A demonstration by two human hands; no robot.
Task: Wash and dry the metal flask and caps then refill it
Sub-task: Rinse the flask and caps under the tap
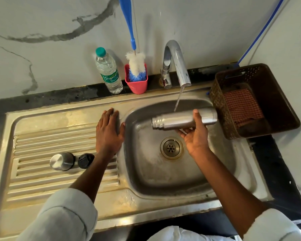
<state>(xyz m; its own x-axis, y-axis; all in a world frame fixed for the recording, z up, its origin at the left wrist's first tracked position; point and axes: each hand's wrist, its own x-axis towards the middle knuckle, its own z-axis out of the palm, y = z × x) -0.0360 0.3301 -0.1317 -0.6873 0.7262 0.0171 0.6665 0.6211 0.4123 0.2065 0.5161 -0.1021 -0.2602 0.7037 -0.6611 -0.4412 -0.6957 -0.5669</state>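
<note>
My right hand (196, 136) grips the metal flask (175, 121), which lies sideways over the sink basin (146, 171) with its open neck pointing left. Water runs from the chrome tap (176, 65) onto the flask's body. My left hand (109, 131) rests flat on the steel rim left of the basin, fingers apart, holding nothing. On the ribbed drainboard (42, 173) stand the metal cap (61, 161) and, just right of it, the black inner cap (85, 160).
A clear water bottle with a green cap (108, 72) and a pink cup (137, 86) holding a blue-handled bottle brush (135, 66) stand against the back wall. A brown plastic basket (274, 84) with a checked cloth (240, 105) sits right of the sink.
</note>
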